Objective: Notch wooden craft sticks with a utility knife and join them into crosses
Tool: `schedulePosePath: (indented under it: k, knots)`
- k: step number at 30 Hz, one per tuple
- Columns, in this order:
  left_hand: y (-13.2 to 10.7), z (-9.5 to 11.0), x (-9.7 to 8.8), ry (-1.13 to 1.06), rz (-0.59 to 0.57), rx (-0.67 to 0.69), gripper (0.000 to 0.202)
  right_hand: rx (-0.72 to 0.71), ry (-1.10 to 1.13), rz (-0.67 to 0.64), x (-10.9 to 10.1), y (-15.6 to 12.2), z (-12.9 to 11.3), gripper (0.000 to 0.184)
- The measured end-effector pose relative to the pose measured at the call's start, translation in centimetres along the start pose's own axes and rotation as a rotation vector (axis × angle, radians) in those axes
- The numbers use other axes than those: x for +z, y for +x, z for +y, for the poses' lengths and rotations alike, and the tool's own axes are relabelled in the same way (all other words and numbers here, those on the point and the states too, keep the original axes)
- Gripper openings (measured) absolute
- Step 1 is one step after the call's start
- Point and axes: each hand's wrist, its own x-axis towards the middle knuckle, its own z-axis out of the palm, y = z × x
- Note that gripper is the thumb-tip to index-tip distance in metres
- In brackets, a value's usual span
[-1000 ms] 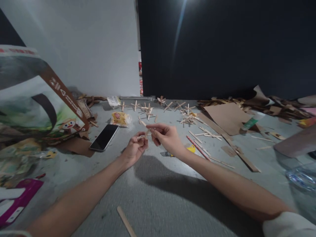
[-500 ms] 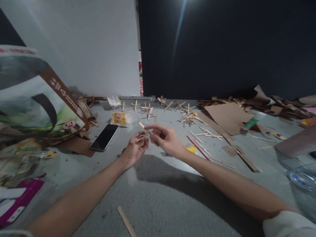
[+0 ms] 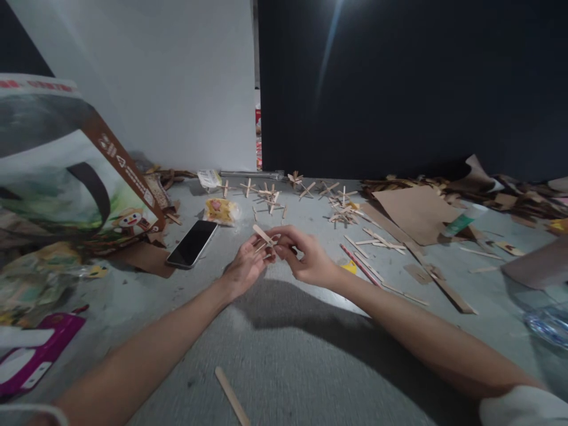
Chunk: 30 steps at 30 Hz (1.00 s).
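While the right hand (image 3: 308,257) pinches a wooden craft stick (image 3: 261,233) between thumb and fingertips at the centre of the dial, the left hand (image 3: 245,264) is turned palm up just beside it, fingers curled close under the stick, though I cannot tell whether they grip it. Around that hub on the grey tabletop (image 3: 302,378), a black-screened smartphone (image 3: 193,244) lies at nine o'clock, a yellow wrapped packet (image 3: 220,212) at ten, crossed craft sticks (image 3: 274,201) at twelve, and a loose craft stick (image 3: 233,396) between six and seven.
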Motion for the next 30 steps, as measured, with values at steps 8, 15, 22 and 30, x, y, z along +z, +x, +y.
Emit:
schedulePosePath:
  k: [8,15,22,30]
  knots:
    - [0.1,-0.1,0.0,0.006,0.034,-0.077,0.021,-0.030,-0.210,-0.090,-1.1,0.0,0.2,0.032]
    - [-0.3,-0.4,-0.2,0.104,-0.055,-0.033,0.035,-0.063,-0.261,-0.108,-2.5,0.2,0.5,0.035]
    - [-0.3,-0.4,-0.2,0.141,-0.107,0.060,0.052,-0.157,-0.390,-0.172,-3.4,0.2,1.2,0.034]
    - [-0.3,-0.6,-0.2,0.187,-0.035,0.107,0.053,-0.337,-0.569,-0.142,-2.4,-0.1,2.0,0.041]
